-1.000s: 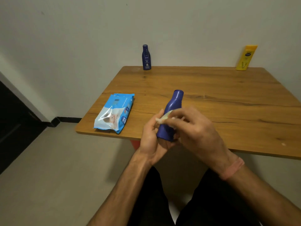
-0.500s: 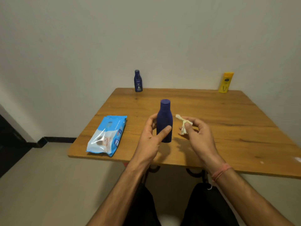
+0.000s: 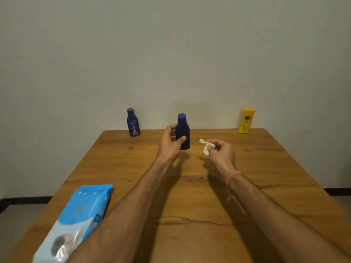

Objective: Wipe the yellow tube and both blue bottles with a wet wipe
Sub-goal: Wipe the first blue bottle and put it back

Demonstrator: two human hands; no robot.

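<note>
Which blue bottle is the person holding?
The plain blue bottle in the left hand. The labelled blue bottle stands alone by the wall.

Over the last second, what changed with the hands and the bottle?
The left hand stopped cradling the bottle at the near table edge and carried it upright toward the back wall, still gripping it. The right hand pulled the wipe off the bottle and holds it pinched alongside. The second blue bottle, yellow tube and wipes pack stayed put.
</note>
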